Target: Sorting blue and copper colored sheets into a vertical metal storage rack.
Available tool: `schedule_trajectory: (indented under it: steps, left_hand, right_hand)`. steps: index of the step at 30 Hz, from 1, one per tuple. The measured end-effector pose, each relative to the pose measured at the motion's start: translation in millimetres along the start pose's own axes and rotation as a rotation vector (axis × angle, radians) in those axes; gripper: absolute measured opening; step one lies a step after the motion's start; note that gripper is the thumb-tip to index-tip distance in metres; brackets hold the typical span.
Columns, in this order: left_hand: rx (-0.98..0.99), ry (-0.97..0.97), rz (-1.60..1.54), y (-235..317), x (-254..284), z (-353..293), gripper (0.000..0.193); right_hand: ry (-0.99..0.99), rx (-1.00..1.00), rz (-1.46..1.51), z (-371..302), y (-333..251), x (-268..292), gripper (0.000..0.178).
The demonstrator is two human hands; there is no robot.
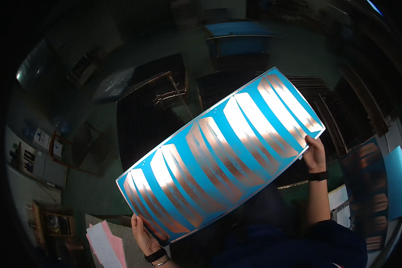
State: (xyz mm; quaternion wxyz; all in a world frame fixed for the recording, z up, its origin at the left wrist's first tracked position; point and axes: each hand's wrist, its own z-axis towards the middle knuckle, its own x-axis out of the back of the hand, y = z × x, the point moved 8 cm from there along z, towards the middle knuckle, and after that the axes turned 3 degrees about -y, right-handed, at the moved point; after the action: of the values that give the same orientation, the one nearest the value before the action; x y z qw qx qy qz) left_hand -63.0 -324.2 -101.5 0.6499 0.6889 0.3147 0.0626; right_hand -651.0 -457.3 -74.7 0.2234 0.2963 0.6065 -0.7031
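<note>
A large rectangular panel, blue with shiny copper-coloured bands [216, 158], is held up in front of me, tilted so its right end lies farther away. My left hand [144, 236] grips its near left corner, the thumb and fingers at the edge. At the near right corner, my right hand [315, 154] has closed on the edge. Bright glare whitens several of the copper bands. The fingers beneath the panel are partly hidden.
On the right lies another blue and copper panel [373, 178] beside a light blue sheet [395, 183]. Pink and white papers [106, 245] rest on a surface at lower left. Dark stacks of panels [143, 120] stand beyond, with a blue table [239, 38] farther back.
</note>
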Motion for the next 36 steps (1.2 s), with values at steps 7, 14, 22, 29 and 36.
schedule_trajectory:
  steps: [7, 14, 22, 29, 36]
  left_hand:
    - [-0.008, -0.050, 0.066, 0.1, 18.5, 6.4, 0.031]
    - [-0.158, 0.086, 0.123, 50.1, 38.5, 0.7, 0.033]
    - [-0.553, -0.211, -0.026, 112.1, -8.8, 11.4, 0.021]
    - [-0.781, -0.142, 0.144, 99.2, -36.7, 16.9, 0.031]
    - [-0.538, -0.254, -0.165, 99.7, -25.6, 19.1, 0.033]
  right_hand:
    - [0.039, 0.027, -0.054, -3.9, -5.5, -8.5, 0.038]
    - [-0.091, -0.163, -0.182, 19.5, -37.6, -12.3, 0.040]
    - [-0.080, 0.149, -0.433, 44.6, -62.7, -25.1, 0.020]
    - [-0.371, 0.206, -0.298, 41.4, -18.6, -15.8, 0.037]
    - [-0.117, -0.449, 0.199, 9.7, 49.8, -23.6, 0.028]
